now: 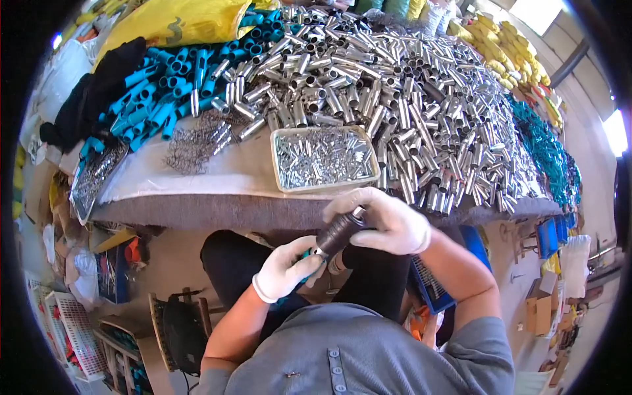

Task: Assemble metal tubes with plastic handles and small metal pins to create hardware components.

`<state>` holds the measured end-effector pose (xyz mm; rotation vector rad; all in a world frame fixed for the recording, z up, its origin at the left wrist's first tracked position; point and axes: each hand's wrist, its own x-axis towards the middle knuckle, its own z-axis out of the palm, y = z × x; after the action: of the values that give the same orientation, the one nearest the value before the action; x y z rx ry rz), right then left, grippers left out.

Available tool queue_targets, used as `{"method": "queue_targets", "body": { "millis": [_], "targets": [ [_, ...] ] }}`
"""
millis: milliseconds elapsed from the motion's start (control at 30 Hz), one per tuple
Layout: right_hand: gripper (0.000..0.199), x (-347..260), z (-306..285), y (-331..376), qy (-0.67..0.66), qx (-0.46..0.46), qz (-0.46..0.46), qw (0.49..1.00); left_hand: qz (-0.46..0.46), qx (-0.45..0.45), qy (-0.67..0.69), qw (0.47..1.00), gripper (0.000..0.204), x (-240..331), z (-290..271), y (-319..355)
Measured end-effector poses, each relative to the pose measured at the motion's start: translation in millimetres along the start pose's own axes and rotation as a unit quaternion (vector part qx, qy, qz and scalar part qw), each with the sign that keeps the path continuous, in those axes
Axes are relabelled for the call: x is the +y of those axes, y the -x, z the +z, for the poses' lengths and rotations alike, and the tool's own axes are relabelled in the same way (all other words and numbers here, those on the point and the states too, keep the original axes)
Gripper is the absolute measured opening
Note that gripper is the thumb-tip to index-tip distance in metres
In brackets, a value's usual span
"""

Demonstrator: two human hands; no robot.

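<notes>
While both gloved hands met over the lap, the right hand (pixel 393 224) was wrapped around the upper end of a dark cylindrical handle (pixel 338 233), fingers curled over it, thumb side toward the body. Left hand (pixel 288 266) gripped the lower end of the same handle, closed around it, with a bit of teal part (pixel 305 257) showing between its fingers; what that part was could not be told. Handle lay tilted, its upper end toward the right hand, lower end toward the left.

Just beyond the right hand, at the table (pixel 217 210) edge, sat a shallow tray (pixel 322 158) filled with small silver tubes. Farther beyond both hands spread a large heap of bigger metal tubes (pixel 408 112). Beyond and to the left of the left hand lay a pile of blue tubes (pixel 164 92) and a tangle of small springs (pixel 197 141).
</notes>
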<state>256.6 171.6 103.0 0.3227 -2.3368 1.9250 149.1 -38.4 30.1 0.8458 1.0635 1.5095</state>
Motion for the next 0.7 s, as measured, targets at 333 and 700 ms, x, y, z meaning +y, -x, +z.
{"method": "queue_targets", "body": {
  "millis": [333, 700],
  "targets": [
    [0.044, -40.3, -3.1, 21.5, 0.402, 0.001, 0.08, 0.912, 0.112, 0.071, -0.373, 0.918, 0.035, 4.9, 22.0, 8.8],
    [0.057, -29.6, 4.5, 43.9, 0.336, 0.052, 0.101, 0.935, 0.079, 0.067, -0.373, 0.922, 0.035, -8.3, 31.9, 8.0]
  ]
}}
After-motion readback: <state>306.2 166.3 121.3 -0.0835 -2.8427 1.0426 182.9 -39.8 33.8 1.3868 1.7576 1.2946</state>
